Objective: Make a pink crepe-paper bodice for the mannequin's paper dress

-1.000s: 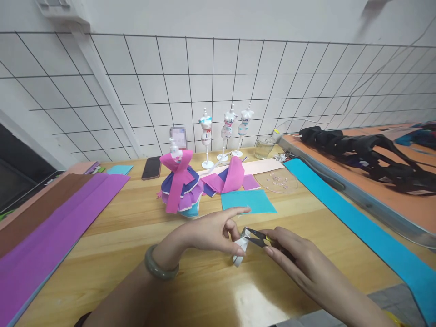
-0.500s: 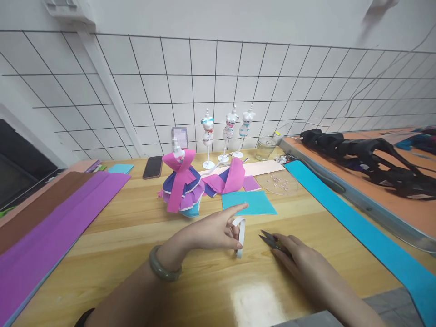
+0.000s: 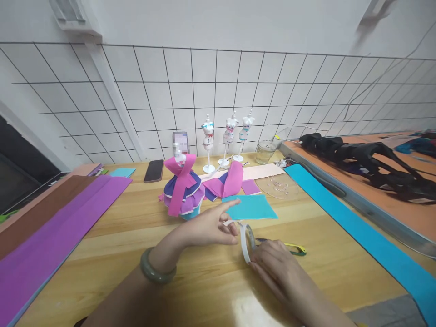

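Note:
A narrow roll of white tape (image 3: 244, 243) stands on edge between my two hands, with a short loose strip at its top. My left hand (image 3: 214, 225) points its index finger over a turquoise cloth piece (image 3: 254, 207), while its other fingers curl at the strip. My right hand (image 3: 277, 263) has its fingertips closed on the near side of the roll. Thread snips (image 3: 298, 249) with yellow-green handles lie on the table just behind the right hand, partly hidden by it. Farther left stands a small dress form (image 3: 182, 184) in a pink, navy and purple layered dress.
Several white mini dress forms (image 3: 208, 141) stand at the wall by a glass (image 3: 265, 152). Pink folded cloth (image 3: 233, 179) and a bead dish (image 3: 279, 187) lie ahead. A phone (image 3: 154, 171) is left; purple cloth (image 3: 68, 222) and a blue strip (image 3: 354, 227) flank the table.
My right hand has let go of the snips, leaving them on the table, and moved left to the tape roll. My left hand has shifted slightly left. The view has tilted up slightly.

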A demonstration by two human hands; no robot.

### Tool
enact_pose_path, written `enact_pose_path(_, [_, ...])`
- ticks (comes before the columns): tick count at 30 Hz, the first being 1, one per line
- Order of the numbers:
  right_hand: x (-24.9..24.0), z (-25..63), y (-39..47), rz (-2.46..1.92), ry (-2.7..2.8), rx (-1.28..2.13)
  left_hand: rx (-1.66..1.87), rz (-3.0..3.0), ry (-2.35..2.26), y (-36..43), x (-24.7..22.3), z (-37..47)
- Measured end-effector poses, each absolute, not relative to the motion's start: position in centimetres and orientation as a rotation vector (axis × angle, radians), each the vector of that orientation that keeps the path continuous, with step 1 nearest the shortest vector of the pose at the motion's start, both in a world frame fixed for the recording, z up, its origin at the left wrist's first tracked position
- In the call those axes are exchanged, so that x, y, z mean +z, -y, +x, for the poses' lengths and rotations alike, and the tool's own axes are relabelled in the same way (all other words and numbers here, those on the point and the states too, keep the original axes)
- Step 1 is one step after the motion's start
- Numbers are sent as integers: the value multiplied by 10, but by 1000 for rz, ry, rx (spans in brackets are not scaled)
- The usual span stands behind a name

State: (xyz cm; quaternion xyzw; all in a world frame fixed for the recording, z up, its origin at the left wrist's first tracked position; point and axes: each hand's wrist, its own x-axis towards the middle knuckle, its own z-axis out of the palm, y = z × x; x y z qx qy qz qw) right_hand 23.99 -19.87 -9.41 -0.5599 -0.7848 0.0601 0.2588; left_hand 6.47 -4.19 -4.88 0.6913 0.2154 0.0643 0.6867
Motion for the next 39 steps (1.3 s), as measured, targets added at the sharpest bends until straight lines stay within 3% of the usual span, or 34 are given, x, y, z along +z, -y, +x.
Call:
enact_pose_path(4, [-97, 234, 202, -1543, 2205, 152, 203, 1707, -610, 32, -28, 50])
enact_pose_path(7, [-86, 231, 198, -1559, 2183, 326, 310, 1653, -561, 33, -16, 46])
enact_pose_path(14, [-37, 230, 172, -1472, 1372, 764, 238, 1623, -373, 44, -10, 51])
enact_pose_path(18, [-20, 221, 162, -1405, 1233, 964, 182, 1691, -352, 46, -10, 51])
enact_pose_path(39, [-33, 213, 156, -1424, 1274, 779, 198, 1697, -400, 44, -11, 48])
